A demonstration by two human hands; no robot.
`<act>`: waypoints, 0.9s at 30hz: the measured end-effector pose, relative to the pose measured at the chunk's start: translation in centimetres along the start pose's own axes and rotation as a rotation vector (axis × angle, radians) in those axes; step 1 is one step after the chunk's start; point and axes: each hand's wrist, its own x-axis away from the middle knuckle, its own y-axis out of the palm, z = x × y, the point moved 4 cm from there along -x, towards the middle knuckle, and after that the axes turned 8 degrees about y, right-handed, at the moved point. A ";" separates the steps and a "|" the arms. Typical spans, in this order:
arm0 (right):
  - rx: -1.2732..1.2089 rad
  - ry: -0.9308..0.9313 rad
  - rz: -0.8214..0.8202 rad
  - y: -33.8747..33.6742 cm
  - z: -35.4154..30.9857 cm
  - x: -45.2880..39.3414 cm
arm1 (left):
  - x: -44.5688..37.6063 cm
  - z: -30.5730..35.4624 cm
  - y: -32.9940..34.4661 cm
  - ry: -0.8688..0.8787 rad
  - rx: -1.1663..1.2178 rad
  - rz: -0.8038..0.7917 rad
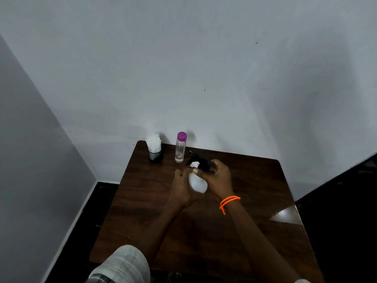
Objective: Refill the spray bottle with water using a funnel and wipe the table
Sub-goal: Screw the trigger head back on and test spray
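A white spray bottle [197,183] stands near the middle of the dark wooden table [255,186]. My left hand [181,189] wraps around its body from the left. My right hand [217,176] grips its black trigger head [201,160] at the top. A clear water bottle [180,149] with a purple cap stands behind, close to the wall, with a little water at its bottom. No funnel shows in view.
A black mesh holder with white tissues [154,149] stands at the table's far left corner. The wall runs right behind the table. A dark floor lies on both sides. A glare patch [285,216] marks the table's right edge.
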 end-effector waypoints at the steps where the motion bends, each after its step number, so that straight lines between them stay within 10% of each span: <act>1: 0.018 0.000 0.024 0.0 -0.3 0.2 | 0.0 0.2 0.0 0.001 -0.001 -0.001; 27: -0.039 -0.028 -0.034 0.6 1.7 0.2 | -0.7 -0.1 0.5 -0.002 -0.009 -0.037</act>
